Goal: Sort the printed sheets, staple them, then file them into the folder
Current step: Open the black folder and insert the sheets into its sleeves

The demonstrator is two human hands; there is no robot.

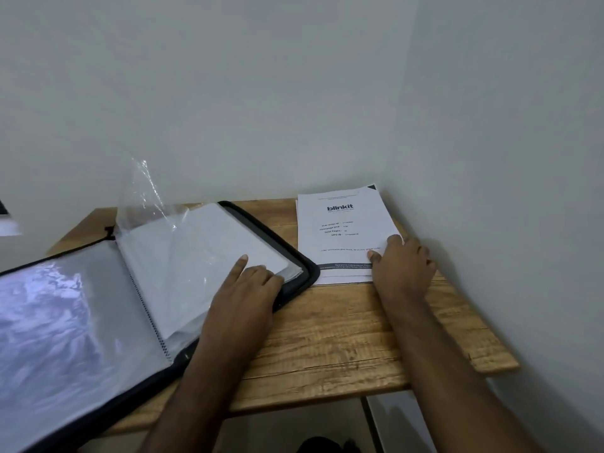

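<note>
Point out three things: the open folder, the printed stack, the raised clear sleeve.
folder (295,256): head view, dark zip edge at its right side.
printed stack (340,238): head view, middle of the top sheet.
clear sleeve (143,194): head view, upright glossy part above the folder's pages.

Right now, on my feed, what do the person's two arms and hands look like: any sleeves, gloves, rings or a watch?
Both forearms are bare as far as the view shows, with no sleeves in sight. The left hand and the right hand wear no gloves. No watch, band or ring shows on either wrist or on the fingers that can be seen. No markings or cables.
</note>
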